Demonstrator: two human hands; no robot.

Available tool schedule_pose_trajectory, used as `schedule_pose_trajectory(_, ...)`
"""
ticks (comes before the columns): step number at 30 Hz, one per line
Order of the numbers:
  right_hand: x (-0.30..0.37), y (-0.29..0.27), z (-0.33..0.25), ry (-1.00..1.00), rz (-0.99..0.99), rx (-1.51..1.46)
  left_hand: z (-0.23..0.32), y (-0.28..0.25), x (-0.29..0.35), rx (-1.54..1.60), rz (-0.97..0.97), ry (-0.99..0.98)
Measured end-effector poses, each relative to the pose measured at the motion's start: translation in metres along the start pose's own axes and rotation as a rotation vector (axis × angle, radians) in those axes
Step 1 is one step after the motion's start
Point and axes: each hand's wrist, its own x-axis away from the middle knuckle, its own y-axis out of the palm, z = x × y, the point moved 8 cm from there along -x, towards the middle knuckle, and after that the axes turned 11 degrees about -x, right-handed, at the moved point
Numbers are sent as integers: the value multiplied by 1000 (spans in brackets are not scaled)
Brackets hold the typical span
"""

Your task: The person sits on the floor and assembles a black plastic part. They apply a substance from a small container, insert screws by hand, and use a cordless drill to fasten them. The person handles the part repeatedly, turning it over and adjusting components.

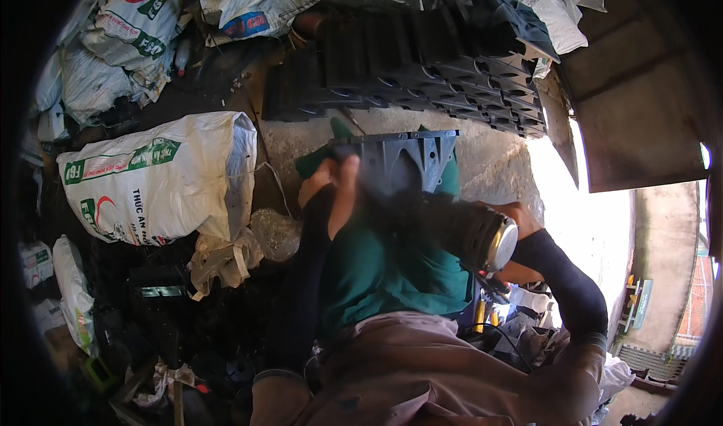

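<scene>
A big white sack (188, 181) (green-banded, on its side) near a crumpled clear bag (276, 235), brown panel (640, 95) upper right

One part (431, 159) lies over the person's legs (376, 264), towards the knees. The left hand (329, 181) is at its left end; the power tool (471, 234), in the right hand (521, 217), sits at its near right side. Left of the legs lies a large sack (151, 178), with a small bag (274, 234) between it and them. Beyond the knees, stacked parts (399, 61) stand on the floor (489, 155). Further sacks (132, 23) lie far left; a panel (640, 87) stands far right.
</scene>
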Motion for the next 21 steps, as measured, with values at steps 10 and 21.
schedule_pose_trajectory(10,17,36,32,165,-99,-33,10,0,2,78,-19,-119)
schedule_pose_trajectory(21,6,48,19,162,-104,66,11,5,7,270,232,-76)
